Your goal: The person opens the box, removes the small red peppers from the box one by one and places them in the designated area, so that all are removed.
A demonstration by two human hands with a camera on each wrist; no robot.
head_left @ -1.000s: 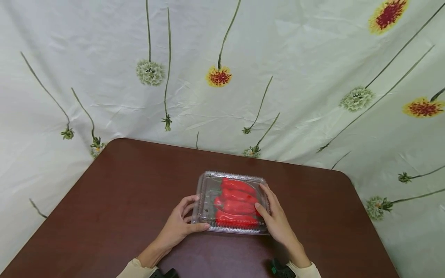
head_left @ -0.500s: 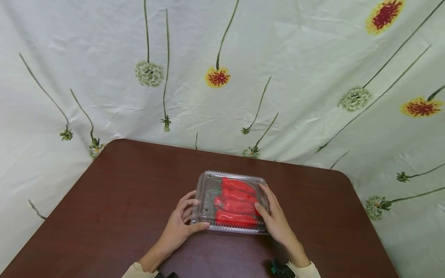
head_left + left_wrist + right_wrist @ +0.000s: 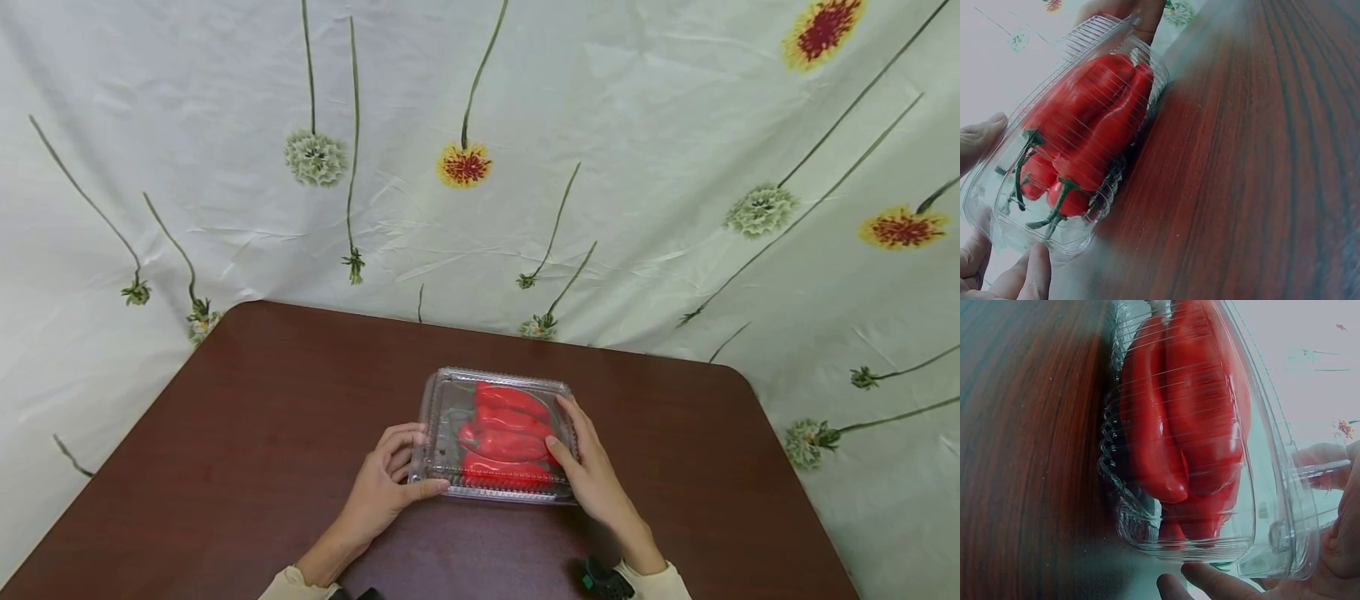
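"Four red peppers [image 3: 510, 446], at least, show through that clear plastic box [image 3: 441, 417]. Why do they all lie the same way?"

"To save room, I'd guess. They nest side by side, tips toward the person's right hand [image 3: 600, 483], green stems [image 3: 1019, 175] bunched toward the left hand [image 3: 377, 492]. Turned every which way, they would probably push the lid [image 3: 461, 400] up."

"And the lid is on. Is it snapped down all round?"

"I can't tell from here; the edges are too hard to make out. The box itself looks to be resting flat on the table [image 3: 225, 467], right in front of the person, which would take the weight off the fingers."

"Yet both hands are gripping it, aren't they?"

"Yes, one at each end. The left hand holds the near left corner, thumb over the front rim and fingers curled against the side. The right hand has its thumb on top of the lid and its fingers along the right side."

"Why two hands for a thing that looks so light?"

"Thin plastic probably flexes, so a hold at opposite ends would steady it. The peppers could roll if it tipped."

"And those black devices [image 3: 606, 581] at the wrists?"

"They sit just by the pale sleeves [image 3: 295, 583], away from the fingers, maybe so the grip isn't hampered. Beyond the table's far edge hangs a flowered cloth [image 3: 225, 167], perhaps put up as a backdrop"
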